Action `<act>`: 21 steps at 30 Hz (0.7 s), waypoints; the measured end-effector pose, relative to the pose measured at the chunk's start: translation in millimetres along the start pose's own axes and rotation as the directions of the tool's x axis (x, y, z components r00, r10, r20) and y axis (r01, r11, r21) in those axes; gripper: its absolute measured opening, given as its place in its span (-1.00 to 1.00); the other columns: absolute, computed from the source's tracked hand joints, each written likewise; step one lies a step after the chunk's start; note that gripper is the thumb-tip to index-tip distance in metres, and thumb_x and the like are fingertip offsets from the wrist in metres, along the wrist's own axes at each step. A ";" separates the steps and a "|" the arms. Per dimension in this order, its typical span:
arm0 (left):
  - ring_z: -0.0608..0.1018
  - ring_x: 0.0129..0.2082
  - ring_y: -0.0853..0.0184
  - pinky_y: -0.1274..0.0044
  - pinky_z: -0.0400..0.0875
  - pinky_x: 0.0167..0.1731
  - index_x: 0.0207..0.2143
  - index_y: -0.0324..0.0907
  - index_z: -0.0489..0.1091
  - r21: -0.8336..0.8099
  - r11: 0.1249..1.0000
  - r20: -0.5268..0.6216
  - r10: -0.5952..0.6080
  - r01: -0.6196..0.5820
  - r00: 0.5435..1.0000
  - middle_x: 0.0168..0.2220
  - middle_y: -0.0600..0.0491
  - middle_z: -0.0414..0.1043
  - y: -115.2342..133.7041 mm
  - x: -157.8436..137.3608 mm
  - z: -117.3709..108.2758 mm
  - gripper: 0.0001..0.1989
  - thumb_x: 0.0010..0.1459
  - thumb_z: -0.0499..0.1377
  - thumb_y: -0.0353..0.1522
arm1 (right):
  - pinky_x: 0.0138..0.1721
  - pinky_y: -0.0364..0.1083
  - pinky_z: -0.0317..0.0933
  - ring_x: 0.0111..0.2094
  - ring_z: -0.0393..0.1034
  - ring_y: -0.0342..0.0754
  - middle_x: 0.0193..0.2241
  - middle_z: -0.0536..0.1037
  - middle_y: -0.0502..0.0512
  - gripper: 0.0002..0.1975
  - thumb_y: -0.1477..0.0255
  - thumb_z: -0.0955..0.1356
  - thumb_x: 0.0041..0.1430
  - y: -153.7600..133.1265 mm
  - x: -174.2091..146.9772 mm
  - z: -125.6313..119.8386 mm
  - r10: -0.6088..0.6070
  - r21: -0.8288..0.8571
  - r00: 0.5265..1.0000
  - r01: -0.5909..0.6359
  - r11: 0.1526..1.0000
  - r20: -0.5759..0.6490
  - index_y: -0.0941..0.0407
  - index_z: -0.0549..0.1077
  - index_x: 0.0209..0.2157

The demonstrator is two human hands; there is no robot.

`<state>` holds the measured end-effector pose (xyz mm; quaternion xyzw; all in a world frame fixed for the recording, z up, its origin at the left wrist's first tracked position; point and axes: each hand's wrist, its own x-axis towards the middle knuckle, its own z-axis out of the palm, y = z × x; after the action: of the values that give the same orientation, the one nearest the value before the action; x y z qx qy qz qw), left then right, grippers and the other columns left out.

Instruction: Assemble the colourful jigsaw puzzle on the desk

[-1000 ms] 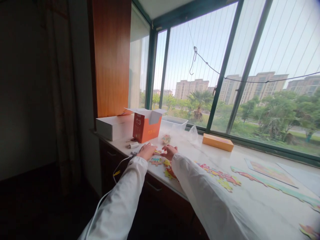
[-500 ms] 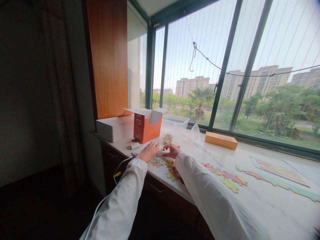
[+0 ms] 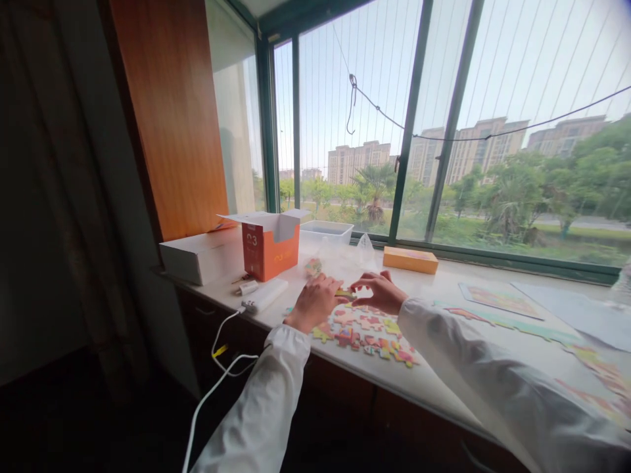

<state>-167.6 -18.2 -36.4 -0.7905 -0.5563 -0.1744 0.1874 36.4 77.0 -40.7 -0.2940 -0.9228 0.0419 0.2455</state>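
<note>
Over the loose puzzle pieces (image 3: 348,336), both my hands meet around a small yellow-green puzzle piece (image 3: 346,295). My left hand (image 3: 316,305) has its back turned up, with its fingertips at the piece's left end. From the other side my right hand (image 3: 382,293) curves thumb and index finger around the right end. The fingertips partly cover the piece. Red, pink and yellow pieces lie below the hands near the table's front edge. Behind my left hand is a clear bag (image 3: 313,267) with more pieces in it.
An open orange box (image 3: 276,253), a white box (image 3: 185,263) and a clear plastic tub (image 3: 328,230) stand at the back left. A white power strip (image 3: 266,295) with a cable lies left. A yellow box (image 3: 411,260), picture card (image 3: 497,301) and joined puzzle strip (image 3: 517,330) lie right.
The view has swung right. Both hands have moved right relative to the boxes, and the right hand has come away from over the loose pieces, which now show more fully.
</note>
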 end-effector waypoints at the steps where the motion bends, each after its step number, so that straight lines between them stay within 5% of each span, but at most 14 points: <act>1: 0.40 0.01 0.14 0.36 0.26 0.01 0.10 -0.10 0.38 -0.036 0.999 -0.001 0.026 -0.026 1.000 -0.04 -0.05 0.48 15.6 4.0 -1.3 -0.60 0.31 0.05 -0.14 | -0.05 0.04 0.01 -0.10 0.40 0.06 -0.18 0.55 0.10 -0.60 0.00 0.38 0.12 3.8 -20.7 -10.9 0.017 -0.021 1.000 -0.017 1.000 -0.004 -0.03 0.58 -0.16; 6: 0.46 -0.04 0.19 0.40 0.30 -0.01 0.02 -0.06 0.45 -0.255 0.943 0.039 0.231 -0.214 0.972 -0.09 -0.01 0.53 95.8 23.7 1.8 -0.53 0.18 0.16 -0.01 | -0.05 0.07 0.11 -0.11 0.42 0.09 -0.14 0.54 0.13 -0.51 -0.09 0.35 0.09 27.0 -135.4 -53.3 0.138 -0.118 0.990 -0.138 0.983 -0.007 -0.09 0.54 -0.07; 13: 0.50 -0.04 0.21 0.40 0.34 0.00 0.11 -0.12 0.38 -0.414 0.781 -0.082 0.479 -0.467 0.874 -0.08 -0.01 0.55 203.7 48.3 41.1 -0.42 0.14 0.20 0.01 | -0.10 0.05 0.25 -0.13 0.47 0.09 -0.12 0.57 0.10 -0.53 -0.07 0.36 0.08 67.9 -281.9 -73.5 0.290 -0.233 0.947 -0.316 0.920 -0.141 -0.15 0.54 -0.05; 18: 0.51 -0.12 0.16 0.35 0.39 -0.10 0.07 -0.16 0.41 -0.333 0.693 -0.099 0.649 -0.640 0.754 -0.15 -0.06 0.56 253.2 73.4 63.9 -0.46 0.17 0.16 -0.02 | -0.08 0.07 0.31 -0.16 0.49 0.12 -0.16 0.60 0.12 -0.57 -0.03 0.39 0.08 86.3 -331.8 -85.4 0.306 -0.222 0.925 -0.354 0.908 -0.224 -0.10 0.57 -0.10; 21: 0.49 -0.10 0.18 0.36 0.37 -0.05 0.14 -0.14 0.34 -0.341 0.670 -0.179 0.642 -0.660 0.745 -0.13 -0.04 0.54 264.8 84.0 75.2 -0.45 0.17 0.17 -0.08 | -0.06 0.07 0.32 -0.13 0.48 0.13 -0.16 0.59 0.14 -0.58 0.02 0.39 0.12 94.4 -337.9 -89.5 0.295 -0.179 0.909 -0.355 0.918 -0.293 -0.06 0.56 -0.07</act>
<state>114.6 4.7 -88.1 -0.9531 -0.1884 -0.2184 0.0914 367.2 -41.5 -128.0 -0.4735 -0.8187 -0.0629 0.3187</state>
